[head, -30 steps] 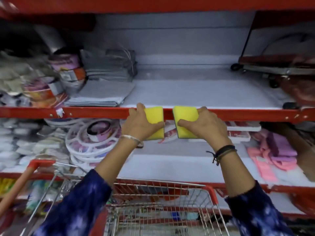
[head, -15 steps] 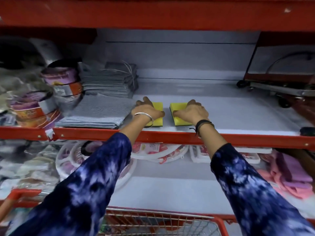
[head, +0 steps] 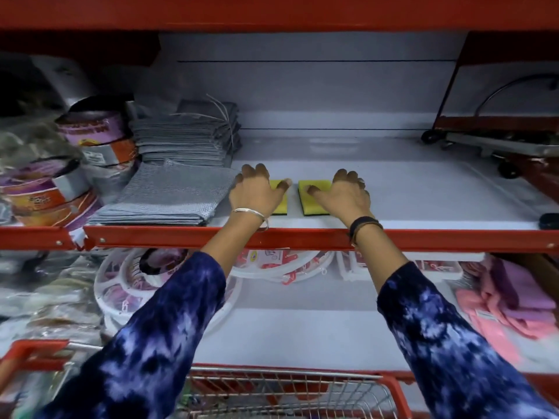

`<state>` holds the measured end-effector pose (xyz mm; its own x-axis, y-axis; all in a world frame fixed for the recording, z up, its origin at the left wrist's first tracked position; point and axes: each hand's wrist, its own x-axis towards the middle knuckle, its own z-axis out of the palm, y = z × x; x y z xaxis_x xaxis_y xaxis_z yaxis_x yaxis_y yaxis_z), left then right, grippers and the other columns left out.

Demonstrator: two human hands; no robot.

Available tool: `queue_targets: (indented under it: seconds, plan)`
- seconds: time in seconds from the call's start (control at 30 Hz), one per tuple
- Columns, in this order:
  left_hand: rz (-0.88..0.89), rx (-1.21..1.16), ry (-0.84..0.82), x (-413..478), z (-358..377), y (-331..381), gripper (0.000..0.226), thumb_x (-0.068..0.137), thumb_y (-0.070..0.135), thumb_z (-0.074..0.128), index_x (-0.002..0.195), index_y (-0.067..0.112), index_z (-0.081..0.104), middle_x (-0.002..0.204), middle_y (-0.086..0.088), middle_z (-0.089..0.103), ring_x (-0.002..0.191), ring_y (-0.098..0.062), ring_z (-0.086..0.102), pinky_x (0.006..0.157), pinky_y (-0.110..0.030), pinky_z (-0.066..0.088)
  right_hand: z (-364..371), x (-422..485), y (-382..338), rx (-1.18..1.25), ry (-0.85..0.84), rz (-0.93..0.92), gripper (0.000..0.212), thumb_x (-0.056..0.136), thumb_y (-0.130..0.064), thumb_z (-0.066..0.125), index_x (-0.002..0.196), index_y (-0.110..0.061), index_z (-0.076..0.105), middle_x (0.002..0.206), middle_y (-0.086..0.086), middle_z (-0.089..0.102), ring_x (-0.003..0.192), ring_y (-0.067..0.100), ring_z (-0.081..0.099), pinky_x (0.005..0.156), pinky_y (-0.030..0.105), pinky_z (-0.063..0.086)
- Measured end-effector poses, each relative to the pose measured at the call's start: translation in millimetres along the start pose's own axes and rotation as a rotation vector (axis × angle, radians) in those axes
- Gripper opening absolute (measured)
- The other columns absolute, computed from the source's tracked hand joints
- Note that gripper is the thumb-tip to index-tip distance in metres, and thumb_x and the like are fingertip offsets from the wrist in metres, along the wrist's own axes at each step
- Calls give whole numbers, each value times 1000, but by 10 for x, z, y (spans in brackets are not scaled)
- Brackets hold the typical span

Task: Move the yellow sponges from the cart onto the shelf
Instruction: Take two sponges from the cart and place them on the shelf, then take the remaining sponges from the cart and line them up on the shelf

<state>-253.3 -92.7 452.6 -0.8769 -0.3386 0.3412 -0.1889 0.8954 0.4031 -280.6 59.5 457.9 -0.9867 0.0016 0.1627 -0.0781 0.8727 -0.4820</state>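
Two yellow sponges with dark undersides lie flat side by side on the white shelf board [head: 423,201], just behind its red front rim. My left hand [head: 257,192] hovers over the left sponge [head: 279,204], fingers spread, thumb tip touching its top. Over the right sponge [head: 314,196] my right hand [head: 344,195] is splayed too, with its thumb on the sponge's upper face. Neither hand grips a sponge. The wire cart [head: 287,391] with red trim stands below, between my arms; I cannot make out what is inside it.
Stacks of grey mesh cloths [head: 169,195] sit just left of my left hand, with taller folded ones [head: 187,137] behind. Foil-lidded tubs [head: 90,131] crowd the far left. A red wheeled trolley [head: 499,140] stands at the shelf's right. The lower shelf holds pink cloths [head: 508,303].
Both hands carried the sponges up from in front of the shelf rim and set them down on the board. Their fingers have since spread off the sponges.
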Motion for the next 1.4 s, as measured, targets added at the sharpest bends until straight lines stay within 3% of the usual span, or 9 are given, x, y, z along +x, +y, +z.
queue_targets:
  seconds: [0.17,0.33,0.5,0.7,0.87,1.0,1.17,1.4]
  plan:
    - [236,-300,275,-754,-140,44,35,86,39,58,106,10,58,111,-8,57,104,-26,58,83,-36,47,-118,-736,236,268,175,-225,48,85,-36,63,123,-8,54,124,10,56,115,29,54,94,39,46]
    - [332,-320,294,-1690,-25,-14,29,84,30,59,104,8,60,105,-7,58,95,-23,60,72,-32,52,15,-1557,599,254,155,-290,36,89,-31,61,118,-11,57,118,5,61,108,23,57,88,35,48]
    - [281,-304,91,-2509,412,-290,32,85,35,53,106,11,58,110,-4,59,93,-20,63,54,-30,52,423,-2166,1109,192,-10,-165,38,90,-35,58,122,-14,54,121,0,59,108,20,57,83,30,46]
    - [74,-254,-315,-3319,1206,-661,35,88,30,59,115,9,54,115,-7,57,101,-24,61,69,-33,52,1133,-2732,1807,67,-348,15,42,90,-30,58,126,-8,54,127,10,59,112,27,59,88,35,50]
    - [-112,-159,-668,-3935,1883,-930,47,90,35,57,126,8,46,125,-11,52,109,-28,56,75,-40,54,1807,-3086,2319,-86,-598,174,50,92,-38,56,131,-8,50,132,13,56,115,32,59,90,42,53]
    - [-301,-143,-897,-4363,2406,-1106,58,89,39,59,132,6,41,131,-16,46,116,-35,52,86,-44,52,2283,-3316,2666,-207,-805,316,70,96,-39,51,150,-7,22,152,16,34,132,36,44,99,46,47]
    - [-513,-139,-1046,-4720,2941,-1148,81,86,44,64,146,5,26,147,-21,30,132,-40,39,101,-50,46,2727,-3487,2990,-257,-903,477,83,94,-35,55,152,-3,6,160,20,12,145,38,23,109,49,38]
    - [-766,21,-1055,-5058,3368,-1049,77,83,45,64,140,9,27,141,-21,31,128,-40,40,99,-46,44,3144,-3690,3300,-349,-866,579,82,87,-40,63,147,-5,19,151,17,25,136,36,35,98,47,46]
